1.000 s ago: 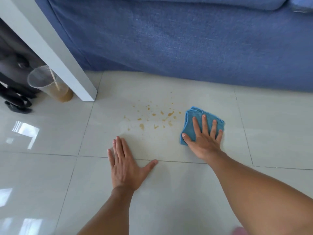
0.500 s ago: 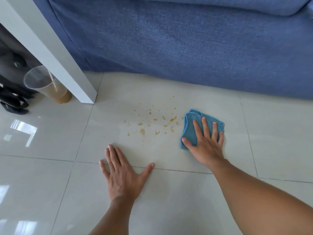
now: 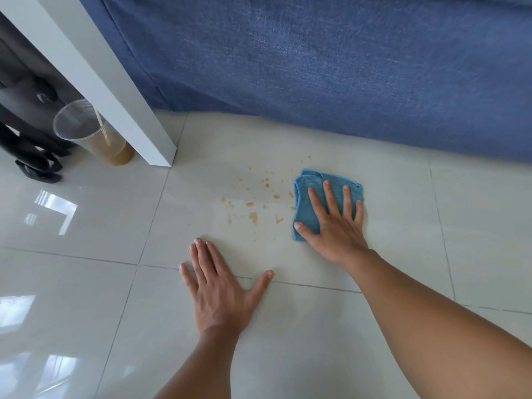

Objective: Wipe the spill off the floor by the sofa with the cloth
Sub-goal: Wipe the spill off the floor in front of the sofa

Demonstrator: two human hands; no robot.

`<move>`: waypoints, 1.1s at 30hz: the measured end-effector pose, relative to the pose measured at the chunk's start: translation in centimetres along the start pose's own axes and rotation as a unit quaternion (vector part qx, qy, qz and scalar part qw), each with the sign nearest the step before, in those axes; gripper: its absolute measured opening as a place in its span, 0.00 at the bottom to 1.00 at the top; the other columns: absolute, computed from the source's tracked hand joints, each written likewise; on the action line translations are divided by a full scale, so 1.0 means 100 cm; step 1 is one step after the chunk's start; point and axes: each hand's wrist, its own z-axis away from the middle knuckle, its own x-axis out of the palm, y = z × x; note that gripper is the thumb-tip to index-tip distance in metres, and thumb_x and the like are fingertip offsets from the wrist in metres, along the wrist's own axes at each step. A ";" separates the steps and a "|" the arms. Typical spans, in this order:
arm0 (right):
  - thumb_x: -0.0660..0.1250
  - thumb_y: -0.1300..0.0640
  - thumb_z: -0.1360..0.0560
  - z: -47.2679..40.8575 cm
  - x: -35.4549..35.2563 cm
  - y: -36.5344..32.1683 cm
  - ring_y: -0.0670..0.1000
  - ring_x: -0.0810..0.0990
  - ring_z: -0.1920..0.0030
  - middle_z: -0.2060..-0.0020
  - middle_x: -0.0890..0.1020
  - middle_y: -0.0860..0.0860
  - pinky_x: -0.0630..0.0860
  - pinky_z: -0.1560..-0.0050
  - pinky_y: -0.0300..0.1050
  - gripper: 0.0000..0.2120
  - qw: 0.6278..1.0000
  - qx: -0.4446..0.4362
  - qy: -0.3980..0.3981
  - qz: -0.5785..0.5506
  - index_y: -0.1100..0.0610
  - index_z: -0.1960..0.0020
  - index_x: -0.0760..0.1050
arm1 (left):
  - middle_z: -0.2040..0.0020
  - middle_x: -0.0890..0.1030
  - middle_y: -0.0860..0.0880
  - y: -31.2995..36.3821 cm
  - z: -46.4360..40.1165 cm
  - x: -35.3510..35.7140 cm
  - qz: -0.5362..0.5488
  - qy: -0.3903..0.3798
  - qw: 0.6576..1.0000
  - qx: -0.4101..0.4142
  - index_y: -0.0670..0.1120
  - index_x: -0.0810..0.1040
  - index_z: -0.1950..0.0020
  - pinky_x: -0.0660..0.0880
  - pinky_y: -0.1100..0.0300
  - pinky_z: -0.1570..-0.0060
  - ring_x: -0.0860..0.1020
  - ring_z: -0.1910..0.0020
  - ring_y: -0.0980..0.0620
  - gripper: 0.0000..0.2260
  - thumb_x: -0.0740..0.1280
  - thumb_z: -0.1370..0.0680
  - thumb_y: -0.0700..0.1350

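Observation:
Brown drops of the spill [image 3: 254,207] are scattered on the pale floor tiles in front of the blue sofa [image 3: 331,67]. A folded blue cloth [image 3: 309,194] lies flat on the floor at the spill's right edge. My right hand [image 3: 335,223] presses down on the cloth with its fingers spread. My left hand [image 3: 220,289] rests flat and open on the tile below the spill, holding nothing.
A white table leg [image 3: 121,90] stands at the upper left. Behind it a clear plastic cup [image 3: 95,133] with brown drink and a straw sits on the floor, next to dark bag straps [image 3: 31,156]. The sofa front runs along the back.
The view has shifted a little, so hands, cloth and spill sit lower in the frame. The cloth stays at the spill's right edge under my right hand.

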 end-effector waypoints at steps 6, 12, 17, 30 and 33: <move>0.49 0.26 0.25 0.013 0.003 0.016 0.53 0.34 0.19 0.19 0.38 0.39 0.36 0.21 0.58 0.40 0.999 -0.022 0.040 0.006 0.38 0.19 0.41 | 0.18 0.48 0.38 0.000 -0.001 -0.001 0.003 0.001 1.000 -0.001 0.35 0.47 0.20 0.46 0.38 0.22 0.42 0.19 0.44 0.60 0.51 0.33 0.82; 0.50 0.25 0.27 -0.008 -0.004 0.025 0.53 0.35 0.19 0.18 0.40 0.40 0.37 0.21 0.58 0.43 0.999 0.027 0.047 0.002 0.40 0.18 0.41 | 0.18 0.48 0.38 -0.001 -0.001 0.000 0.004 0.003 1.000 0.003 0.35 0.47 0.20 0.46 0.39 0.22 0.41 0.19 0.44 0.60 0.51 0.33 0.82; 0.54 0.25 0.28 -0.043 -0.021 0.033 0.53 0.37 0.19 0.18 0.42 0.41 0.39 0.21 0.58 0.45 0.998 0.036 0.044 -0.012 0.42 0.18 0.43 | 0.18 0.49 0.37 0.000 -0.002 0.000 0.001 -0.004 1.000 0.004 0.34 0.48 0.20 0.46 0.38 0.22 0.41 0.19 0.44 0.60 0.51 0.33 0.81; 0.45 0.22 0.28 -0.101 -0.032 -0.026 0.55 0.33 0.20 0.18 0.38 0.43 0.34 0.22 0.62 0.44 1.000 0.003 0.017 -0.006 0.41 0.18 0.42 | 0.19 0.50 0.37 0.000 -0.004 0.000 -0.008 -0.011 1.000 0.002 0.34 0.50 0.21 0.45 0.38 0.23 0.42 0.19 0.43 0.59 0.53 0.32 0.81; 0.45 0.23 0.27 -0.102 -0.028 -0.048 0.55 0.33 0.20 0.18 0.39 0.42 0.33 0.23 0.61 0.43 0.999 -0.029 0.016 -0.010 0.40 0.18 0.43 | 0.19 0.50 0.37 -0.001 -0.005 0.000 -0.011 -0.012 1.000 0.002 0.33 0.51 0.21 0.45 0.38 0.22 0.43 0.19 0.43 0.59 0.52 0.32 0.81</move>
